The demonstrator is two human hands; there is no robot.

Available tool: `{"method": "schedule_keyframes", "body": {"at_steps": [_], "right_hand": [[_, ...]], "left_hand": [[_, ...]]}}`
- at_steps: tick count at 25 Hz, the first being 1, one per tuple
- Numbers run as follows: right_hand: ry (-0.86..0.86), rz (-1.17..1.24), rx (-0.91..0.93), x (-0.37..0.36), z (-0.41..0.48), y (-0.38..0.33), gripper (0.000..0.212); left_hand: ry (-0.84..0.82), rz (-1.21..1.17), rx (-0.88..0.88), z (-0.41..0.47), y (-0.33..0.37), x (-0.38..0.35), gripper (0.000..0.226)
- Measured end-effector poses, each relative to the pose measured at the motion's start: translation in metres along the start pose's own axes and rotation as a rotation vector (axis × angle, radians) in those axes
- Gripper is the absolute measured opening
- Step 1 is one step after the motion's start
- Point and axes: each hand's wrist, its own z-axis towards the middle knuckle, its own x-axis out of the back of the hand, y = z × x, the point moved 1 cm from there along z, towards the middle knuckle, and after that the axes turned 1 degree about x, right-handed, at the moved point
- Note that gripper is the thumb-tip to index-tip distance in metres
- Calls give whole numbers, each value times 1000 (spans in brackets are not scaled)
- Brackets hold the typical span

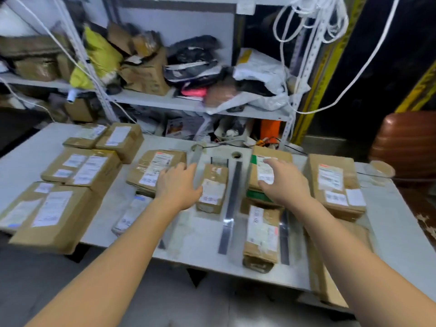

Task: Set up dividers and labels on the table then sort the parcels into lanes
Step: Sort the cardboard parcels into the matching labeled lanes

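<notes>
Far left: six brown left parcels sat in pairs on the left part of the counter, white labels up. The nearest pair stuck out over the front edge.
Flat packet: a flat packet lay just right of them, near the front, beside my left forearm.
Wide parcel: a wide parcel lay behind the packet, label up.
Left hand: my left hand was palm down with the fingers straight and spread, gripping nothing. The fingertips were over the wide parcel's right edge and the thumb pointed toward the small parcel. I could not tell whether it touched either one.
Small parcel: a small parcel lay in the lane just right of my left hand.
Divider: a grey divider strip ran from far to near down the middle of the counter, just right of the small parcel.
Green-edged parcel: a green-edged parcel lay right of that strip, toward the back.
Right hand: my right hand was palm down, with loose, extended fingers over that parcel's label, holding nothing.
Front parcel: a front parcel lay in the same lane, nearer me, its end at the front edge.
Second strip: a second divider strip lay just right of the front parcel.
Large parcel: a large parcel lay beyond that strip, label up.
Behind: a shelf was crowded with bags and boxes, and white cords hung at its right end.
</notes>
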Motion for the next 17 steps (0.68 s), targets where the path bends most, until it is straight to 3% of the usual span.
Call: {"method": "schedule_keyframes", "body": {"at_steps": [8,17], "right_hand": [[-83,-8,92,-68,74,-179,63],[-183,117,251,-144,173,-291,66]], "left_hand": [[16,-41,108,30,-212,4,65],[-60,34,302,57,-338,-2,65]]}}
